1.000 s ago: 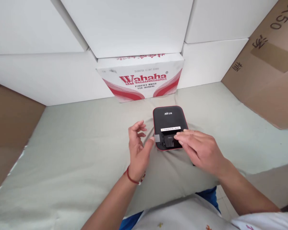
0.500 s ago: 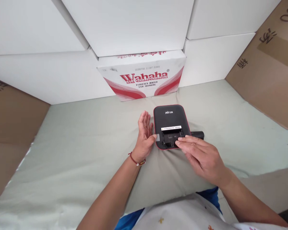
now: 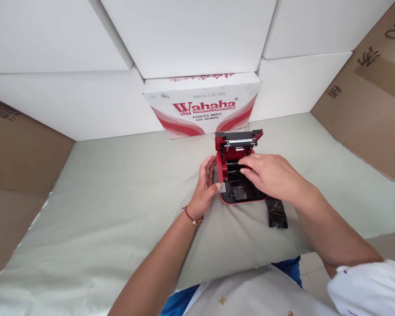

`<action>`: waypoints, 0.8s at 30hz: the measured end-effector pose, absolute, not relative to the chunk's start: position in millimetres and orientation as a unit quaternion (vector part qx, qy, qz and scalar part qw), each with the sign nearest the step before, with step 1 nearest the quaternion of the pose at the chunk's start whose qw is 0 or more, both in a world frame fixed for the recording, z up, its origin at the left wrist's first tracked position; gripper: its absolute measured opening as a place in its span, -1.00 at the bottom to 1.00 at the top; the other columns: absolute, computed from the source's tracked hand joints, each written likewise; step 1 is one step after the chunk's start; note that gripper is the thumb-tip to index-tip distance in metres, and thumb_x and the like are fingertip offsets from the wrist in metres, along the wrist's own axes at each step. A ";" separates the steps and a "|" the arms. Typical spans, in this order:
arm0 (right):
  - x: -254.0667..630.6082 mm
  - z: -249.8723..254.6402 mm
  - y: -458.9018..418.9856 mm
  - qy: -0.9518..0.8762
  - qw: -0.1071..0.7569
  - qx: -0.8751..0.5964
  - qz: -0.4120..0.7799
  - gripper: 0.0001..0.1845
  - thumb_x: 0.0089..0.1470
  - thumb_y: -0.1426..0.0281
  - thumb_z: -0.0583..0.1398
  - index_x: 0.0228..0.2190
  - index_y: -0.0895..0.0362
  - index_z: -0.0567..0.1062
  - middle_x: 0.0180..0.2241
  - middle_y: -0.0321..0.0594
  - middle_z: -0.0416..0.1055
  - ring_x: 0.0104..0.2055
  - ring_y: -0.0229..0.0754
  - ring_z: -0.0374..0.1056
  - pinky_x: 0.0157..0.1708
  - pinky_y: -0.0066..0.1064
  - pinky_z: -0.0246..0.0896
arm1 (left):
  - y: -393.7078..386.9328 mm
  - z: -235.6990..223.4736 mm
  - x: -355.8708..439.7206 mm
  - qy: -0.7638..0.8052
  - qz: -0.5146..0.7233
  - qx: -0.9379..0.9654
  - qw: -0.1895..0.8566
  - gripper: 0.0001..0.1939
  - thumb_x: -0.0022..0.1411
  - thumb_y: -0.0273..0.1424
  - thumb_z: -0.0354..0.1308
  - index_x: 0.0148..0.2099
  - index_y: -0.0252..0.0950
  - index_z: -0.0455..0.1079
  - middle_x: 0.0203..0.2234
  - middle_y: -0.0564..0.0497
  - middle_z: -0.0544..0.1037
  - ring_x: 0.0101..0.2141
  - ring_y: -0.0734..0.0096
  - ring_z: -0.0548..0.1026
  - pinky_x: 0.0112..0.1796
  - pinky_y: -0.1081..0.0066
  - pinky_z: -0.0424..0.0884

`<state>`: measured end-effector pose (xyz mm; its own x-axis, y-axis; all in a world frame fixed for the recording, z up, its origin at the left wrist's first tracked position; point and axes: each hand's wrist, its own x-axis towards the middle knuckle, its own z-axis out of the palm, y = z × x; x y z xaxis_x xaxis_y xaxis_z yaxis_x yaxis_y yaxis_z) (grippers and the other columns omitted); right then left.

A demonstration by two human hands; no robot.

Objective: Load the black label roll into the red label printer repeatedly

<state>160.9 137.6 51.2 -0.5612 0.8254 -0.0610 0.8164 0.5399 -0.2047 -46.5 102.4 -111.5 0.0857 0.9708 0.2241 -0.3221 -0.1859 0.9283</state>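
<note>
A small label printer (image 3: 219, 169), black outside and red inside, lies on the cloth with its lid (image 3: 239, 136) raised. My left hand (image 3: 206, 186) rests along its left side, fingers stretched out and thumb at the grey tab (image 3: 223, 188). Over the right part of the opening is my right hand (image 3: 270, 173). Its thumb and index finger reach in, tips apart, near shiny dark material (image 3: 233, 169) inside; I cannot make out whether they touch it. A crinkled dark strip (image 3: 277, 215) lies on the cloth beside the printer's near right corner.
A white and red Wahaha water carton (image 3: 204, 107) stands behind the printer, against stacked white boxes (image 3: 194, 35). Brown cardboard boxes flank the surface at left (image 3: 19, 149) and right (image 3: 371, 118). A greenish cloth (image 3: 118, 197) covers the surface, slightly wrinkled.
The printer's lid has swung up, baring the red inside. My right hand has moved from the front cover into the opening. My left fingers have come against the printer's side.
</note>
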 end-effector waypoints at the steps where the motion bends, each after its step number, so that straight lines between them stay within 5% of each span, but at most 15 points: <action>1: 151.6 53.1 146.4 -0.875 -0.037 -0.474 0.087 -0.70 0.41 0.39 0.13 0.00 0.12 0.64 0.02 -0.03 0.67 -0.05 0.07 0.62 -0.18 -0.23 0.43 | 102.9 -111.6 -46.4 0.325 0.592 0.493 0.548 -0.10 0.27 0.02 0.37 0.50 0.02 0.05 0.56 -0.11 0.08 0.56 0.01 -0.02 0.53 -0.06 -0.09; 5: 119.8 50.9 167.2 -0.862 -0.151 -0.481 0.043 -0.69 0.31 0.53 0.12 -0.07 0.18 0.65 -0.07 0.10 0.68 -0.06 0.11 0.62 -0.23 -0.24 0.39 | 104.3 -112.0 -46.1 0.316 0.589 0.504 0.547 -0.16 0.29 0.02 0.35 0.48 -0.03 0.12 0.54 -0.11 0.14 0.55 0.00 0.03 0.52 -0.05 -0.04; 11: 112.7 42.1 168.2 -0.853 -0.148 -0.500 0.037 -0.70 0.27 0.54 0.13 -0.10 0.18 0.64 -0.07 0.15 0.67 -0.06 0.15 0.62 -0.24 -0.23 0.39 | 106.0 -114.4 -45.9 0.300 0.593 0.512 0.544 -0.19 0.32 -0.02 0.33 0.48 -0.01 0.13 0.52 -0.08 0.17 0.53 0.02 0.08 0.51 -0.03 0.01; 17: 138.2 57.5 134.5 -0.847 -0.047 -0.527 0.053 -0.70 0.32 0.36 0.18 0.04 0.14 0.50 -0.12 0.01 0.66 -0.19 0.07 0.59 -0.32 -0.27 0.31 | 107.1 -114.6 -45.6 0.301 0.597 0.503 0.548 -0.20 0.29 -0.03 0.36 0.46 -0.01 0.16 0.52 -0.08 0.18 0.52 0.00 0.10 0.50 -0.05 0.03; 21: 189.2 75.4 108.5 -0.837 0.091 -0.515 0.160 -0.77 0.33 0.24 0.18 -0.02 0.01 0.50 -0.40 -0.29 0.57 -0.42 -0.11 0.48 -0.40 -0.33 0.25 | 107.4 -114.4 -45.5 0.298 0.602 0.489 0.556 -0.21 0.27 -0.05 0.38 0.44 -0.02 0.20 0.50 -0.08 0.22 0.52 0.02 0.11 0.50 -0.03 0.03; 24: 243.3 78.6 102.1 -0.796 0.092 -0.573 0.171 -0.78 0.34 0.12 0.16 -0.13 -0.03 0.48 -0.63 -0.38 0.35 -0.60 -0.12 0.30 -0.52 -0.29 0.15 | 107.3 -112.8 -45.4 0.304 0.600 0.485 0.559 -0.20 0.26 -0.03 0.39 0.43 -0.04 0.21 0.50 -0.10 0.22 0.51 0.00 0.13 0.49 -0.03 0.06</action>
<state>243.3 102.1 78.6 -0.3254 0.9443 -0.0496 0.8815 0.2840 -0.3772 -45.4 107.3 -112.8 0.0941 0.9657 0.2422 -0.3762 -0.1908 0.9067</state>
